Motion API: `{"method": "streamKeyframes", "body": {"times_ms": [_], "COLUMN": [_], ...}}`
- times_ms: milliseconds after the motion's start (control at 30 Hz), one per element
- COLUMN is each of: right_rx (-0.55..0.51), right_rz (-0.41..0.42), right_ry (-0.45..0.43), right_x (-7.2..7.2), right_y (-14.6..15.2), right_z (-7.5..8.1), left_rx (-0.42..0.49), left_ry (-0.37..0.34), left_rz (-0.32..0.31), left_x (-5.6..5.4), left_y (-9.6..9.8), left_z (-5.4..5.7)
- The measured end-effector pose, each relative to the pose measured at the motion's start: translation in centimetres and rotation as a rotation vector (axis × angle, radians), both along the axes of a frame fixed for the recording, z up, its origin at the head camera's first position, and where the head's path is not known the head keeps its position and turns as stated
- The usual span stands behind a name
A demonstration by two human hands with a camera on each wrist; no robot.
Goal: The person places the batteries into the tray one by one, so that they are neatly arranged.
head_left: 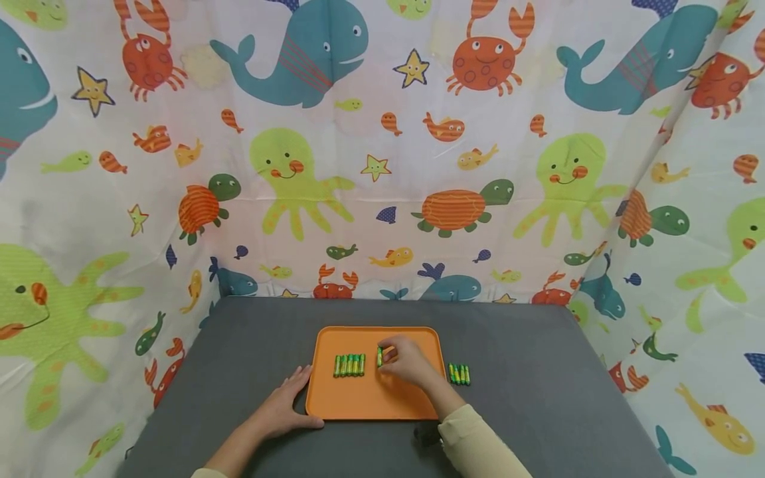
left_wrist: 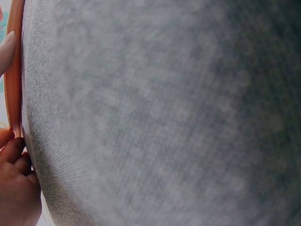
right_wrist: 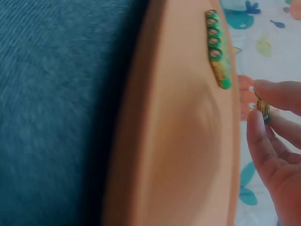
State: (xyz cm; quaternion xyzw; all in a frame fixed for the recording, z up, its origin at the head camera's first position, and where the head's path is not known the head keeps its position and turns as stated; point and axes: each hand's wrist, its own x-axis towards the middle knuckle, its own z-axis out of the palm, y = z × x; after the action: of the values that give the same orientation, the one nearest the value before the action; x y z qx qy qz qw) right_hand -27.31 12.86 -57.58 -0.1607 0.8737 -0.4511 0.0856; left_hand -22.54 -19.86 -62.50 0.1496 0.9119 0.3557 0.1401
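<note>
Bare left hand [head_left: 279,410]: at lower centre-left of the frame, it is spreading wide against the lower-left corner of the rectangular orange tray [head_left: 346,401]; I am judging that a hard push could jolt everything aboard.
Row of five green-and-yellow cylindrical batteries [head_left: 349,366]: lying side by side, left of mid-frame; being round, they are risking a roll if knocked.
Single green-and-yellow battery [head_left: 379,356]: hanging at mid-frame over the tray; I cannot tell whether it is touching.
Bare right hand [head_left: 406,364]: right of centre, it is pinching that battery narrowly; a loose fingertip grip could drop or twist it.
Four matching batteries [head_left: 459,374]: lying beside the tray's right edge; a low swing outward could scatter them.
</note>
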Motion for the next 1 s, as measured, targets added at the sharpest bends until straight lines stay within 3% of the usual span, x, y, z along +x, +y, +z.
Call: {"method": "streamKeyframes", "body": {"times_ms": [433, 833, 1000], "right_rx": [0.037, 0.145, 0.112], "right_rz": [-0.021, 0.005, 0.001], "right_ry": [0.001, 0.074, 0.056], "right_x": [-0.8, -0.9, -0.6], "right_y": [-2.4, -3.4, -3.2], "right_z": [-2.3, -2.3, -2.1], "left_rx": [-0.017, -0.010, -0.012], "left_ry": [-0.006, -0.010, -0.002], "left_rz": [-0.001, 0.004, -0.002], "left_x": [-0.2, -0.4, -0.5], "left_y": [-0.1, -0.1, -0.2], "left_z": [-0.1, 0.0, -0.1]}}
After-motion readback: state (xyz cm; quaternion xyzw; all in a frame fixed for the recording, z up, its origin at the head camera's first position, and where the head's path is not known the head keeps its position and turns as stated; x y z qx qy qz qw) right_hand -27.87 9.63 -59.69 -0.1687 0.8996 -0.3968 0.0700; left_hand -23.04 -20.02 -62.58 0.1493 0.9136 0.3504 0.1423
